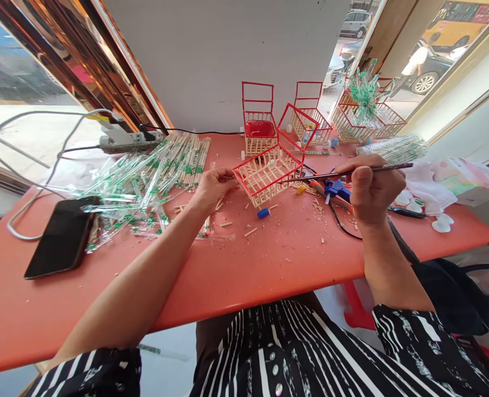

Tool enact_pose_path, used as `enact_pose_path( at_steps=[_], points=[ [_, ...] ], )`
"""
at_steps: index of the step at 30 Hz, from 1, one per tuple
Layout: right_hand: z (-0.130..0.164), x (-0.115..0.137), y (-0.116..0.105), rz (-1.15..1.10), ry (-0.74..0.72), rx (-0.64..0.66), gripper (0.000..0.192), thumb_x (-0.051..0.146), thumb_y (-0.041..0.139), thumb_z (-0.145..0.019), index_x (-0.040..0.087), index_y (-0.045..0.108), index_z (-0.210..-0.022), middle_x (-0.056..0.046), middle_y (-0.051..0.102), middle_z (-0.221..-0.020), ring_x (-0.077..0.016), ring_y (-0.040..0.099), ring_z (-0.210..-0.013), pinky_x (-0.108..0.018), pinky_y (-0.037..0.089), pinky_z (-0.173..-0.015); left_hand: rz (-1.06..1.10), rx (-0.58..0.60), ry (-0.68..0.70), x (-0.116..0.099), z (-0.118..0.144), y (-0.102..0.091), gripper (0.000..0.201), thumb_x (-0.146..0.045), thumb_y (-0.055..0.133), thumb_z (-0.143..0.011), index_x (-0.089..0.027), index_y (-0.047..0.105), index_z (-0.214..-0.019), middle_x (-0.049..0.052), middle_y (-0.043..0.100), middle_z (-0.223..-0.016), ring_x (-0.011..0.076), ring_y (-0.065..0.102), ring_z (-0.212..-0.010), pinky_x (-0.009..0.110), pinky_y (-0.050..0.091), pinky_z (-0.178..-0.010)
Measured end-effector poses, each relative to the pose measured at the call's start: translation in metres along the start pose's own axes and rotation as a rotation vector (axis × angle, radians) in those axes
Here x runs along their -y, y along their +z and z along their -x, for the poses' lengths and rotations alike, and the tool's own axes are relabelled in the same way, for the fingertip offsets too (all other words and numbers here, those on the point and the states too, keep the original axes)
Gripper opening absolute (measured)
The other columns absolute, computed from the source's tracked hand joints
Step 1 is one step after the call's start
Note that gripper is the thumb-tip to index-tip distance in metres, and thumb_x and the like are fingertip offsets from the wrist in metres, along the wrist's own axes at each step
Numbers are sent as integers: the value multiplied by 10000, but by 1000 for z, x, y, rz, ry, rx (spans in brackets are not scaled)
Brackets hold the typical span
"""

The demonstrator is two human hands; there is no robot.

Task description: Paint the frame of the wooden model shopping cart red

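Nearest, a black phone (62, 236) lies face up on the red table (269, 264), beside a heap of clear-wrapped chopsticks (153, 171). The left hand (212, 187) is curled, its fingertips pinching the near left edge of a small stick basket (269, 172). The basket sits tilted on the table between the hands; its walls are pale wooden slats, its rim and raised square handle frame are red. The right hand (371, 187) is closed around a thin dark brush (344, 173), whose tip reaches the basket's right side. A blue glue gun (338, 191) lies just under that hand. Farther back, finished baskets (259, 129) stand by the wall.
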State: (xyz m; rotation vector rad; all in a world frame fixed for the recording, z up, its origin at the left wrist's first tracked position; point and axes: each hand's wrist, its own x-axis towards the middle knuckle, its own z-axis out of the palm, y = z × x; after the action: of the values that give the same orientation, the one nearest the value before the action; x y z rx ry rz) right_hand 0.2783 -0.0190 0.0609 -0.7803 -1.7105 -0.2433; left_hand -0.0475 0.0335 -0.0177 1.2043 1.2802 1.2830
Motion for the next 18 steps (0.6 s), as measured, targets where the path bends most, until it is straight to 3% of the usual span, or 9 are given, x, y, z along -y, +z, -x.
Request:
enact_pose_path(
  at_steps=[11, 18],
  points=[
    [-2, -4, 5, -102, 96, 63, 442, 581, 497, -1111, 339, 822, -935, 2, 768, -718, -184, 719, -624, -389, 549, -637, -136, 39, 67, -7, 5, -19, 351, -327, 902, -572, -173, 756, -851, 8, 717, -689, 168, 674, -677, 243, 467, -615],
    [-10, -7, 9, -357, 242, 34, 380, 604, 665, -1034, 280, 726, -844, 34, 687, -630, -138, 650, -517, -320, 442, -468, -84, 58, 69, -6, 7, -16, 378, -371, 970, -556, -156, 788, -809, 41, 770, -767, 156, 659, -685, 271, 534, -673]
  ],
)
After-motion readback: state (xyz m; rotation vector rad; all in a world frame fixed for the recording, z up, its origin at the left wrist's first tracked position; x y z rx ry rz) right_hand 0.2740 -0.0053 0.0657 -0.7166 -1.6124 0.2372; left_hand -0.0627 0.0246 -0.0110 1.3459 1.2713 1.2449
